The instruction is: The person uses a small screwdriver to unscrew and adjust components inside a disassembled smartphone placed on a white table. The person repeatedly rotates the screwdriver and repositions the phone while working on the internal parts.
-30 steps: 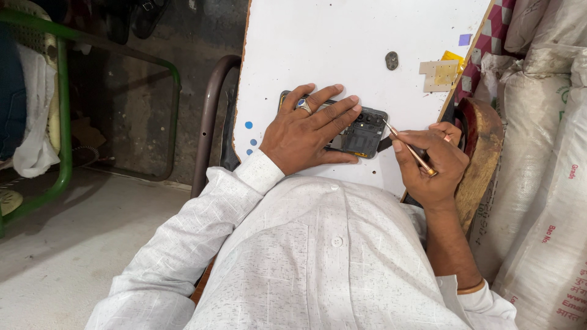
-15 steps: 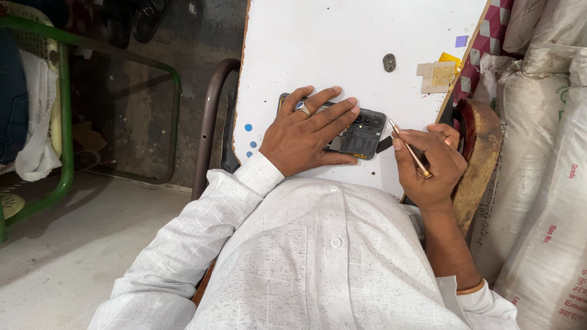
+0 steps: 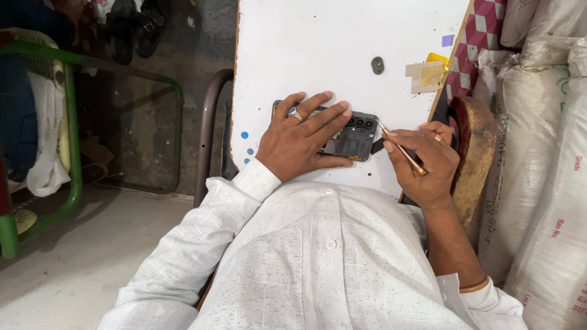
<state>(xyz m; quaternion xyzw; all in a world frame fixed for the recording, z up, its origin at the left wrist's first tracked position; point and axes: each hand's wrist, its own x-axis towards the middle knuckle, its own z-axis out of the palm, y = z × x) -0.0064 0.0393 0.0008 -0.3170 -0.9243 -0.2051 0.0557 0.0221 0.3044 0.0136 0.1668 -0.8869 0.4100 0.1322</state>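
Observation:
A dark opened phone lies flat on a white board resting over my lap. My left hand, with a ring on one finger, presses down on the phone, fingers spread across it and hiding most of its left part. My right hand pinches a thin brass-coloured tool, its tip touching the phone's right end near the camera cluster.
A small dark oval part and a yellowish pad sit on the board farther up. White sacks stand at the right beside a wooden piece. A green metal frame stands left, a brown chair tube beside the board.
The right hand has shifted slightly, and the tool's tip has stayed at the phone's right end. The left hand keeps pressing on the phone.

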